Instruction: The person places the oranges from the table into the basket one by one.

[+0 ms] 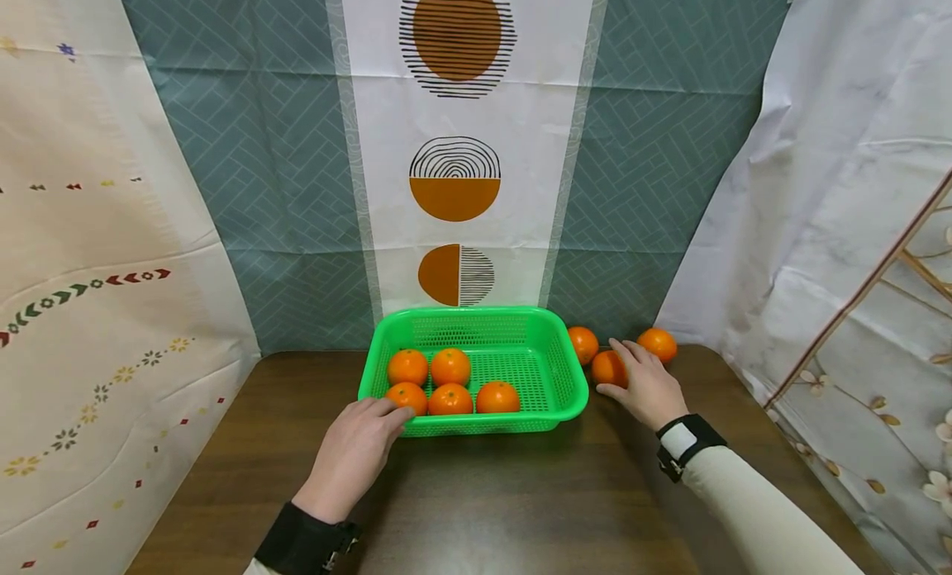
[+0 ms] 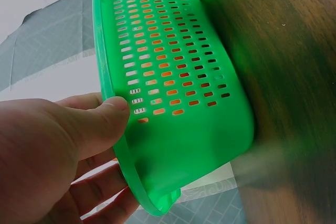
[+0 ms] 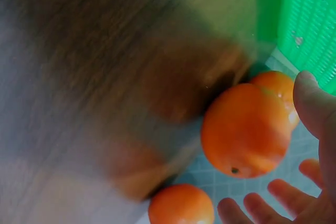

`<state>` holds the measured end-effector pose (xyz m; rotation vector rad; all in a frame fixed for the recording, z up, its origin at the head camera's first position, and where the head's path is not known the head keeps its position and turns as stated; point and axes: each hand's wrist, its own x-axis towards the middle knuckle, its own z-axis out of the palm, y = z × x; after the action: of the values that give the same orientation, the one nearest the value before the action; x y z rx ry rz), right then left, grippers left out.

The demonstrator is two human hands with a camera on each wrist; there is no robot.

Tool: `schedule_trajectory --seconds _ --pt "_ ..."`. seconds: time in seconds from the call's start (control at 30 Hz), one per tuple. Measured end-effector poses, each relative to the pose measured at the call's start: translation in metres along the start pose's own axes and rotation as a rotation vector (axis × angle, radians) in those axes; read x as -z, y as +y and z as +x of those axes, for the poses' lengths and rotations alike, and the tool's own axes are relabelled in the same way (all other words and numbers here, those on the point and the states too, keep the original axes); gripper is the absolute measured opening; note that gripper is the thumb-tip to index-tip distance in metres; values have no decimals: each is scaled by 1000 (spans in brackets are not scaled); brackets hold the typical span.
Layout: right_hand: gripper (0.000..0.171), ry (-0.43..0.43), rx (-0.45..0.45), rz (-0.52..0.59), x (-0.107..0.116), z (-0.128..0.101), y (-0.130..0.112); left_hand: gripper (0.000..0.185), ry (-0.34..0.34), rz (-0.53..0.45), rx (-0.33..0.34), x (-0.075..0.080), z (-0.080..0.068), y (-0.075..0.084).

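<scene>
A green plastic basket [image 1: 530, 425] stands on the table with several oranges [image 1: 450, 399] inside, mostly toward its left and near side. My left hand [image 1: 359, 451] holds the rim at the near left corner. In the left wrist view, the thumb [image 2: 113, 109] lies on the outer side of that rim and the fingers are behind it. To the right of the basket, my right hand [image 1: 649, 387] reaches over an orange [image 1: 610, 369]. The right wrist view shows its thumb and fingers spread apart beside this orange [image 3: 247, 130], not closed round it.
Two more oranges lie by the back edge, one [image 1: 583, 344] against the basket's right side and one [image 1: 658, 345] beyond my right hand. A patterned cloth [image 1: 461, 112] hangs behind the brown wooden table [image 1: 491, 501]. Further cloths hang at both sides.
</scene>
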<state>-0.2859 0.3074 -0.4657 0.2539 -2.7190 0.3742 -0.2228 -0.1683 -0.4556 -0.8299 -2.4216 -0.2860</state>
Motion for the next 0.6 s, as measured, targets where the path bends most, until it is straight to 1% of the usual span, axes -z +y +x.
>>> schedule_trajectory --seconds 0.13,0.4,0.6 --pt "82 4 -21 12 -9 3 3 25 -2 -1 3 0 0 0" --pt "74 75 -11 11 -22 4 11 27 -8 1 11 0 0 1" --pt "72 76 -25 0 -28 5 13 27 1 1 10 0 0 1"
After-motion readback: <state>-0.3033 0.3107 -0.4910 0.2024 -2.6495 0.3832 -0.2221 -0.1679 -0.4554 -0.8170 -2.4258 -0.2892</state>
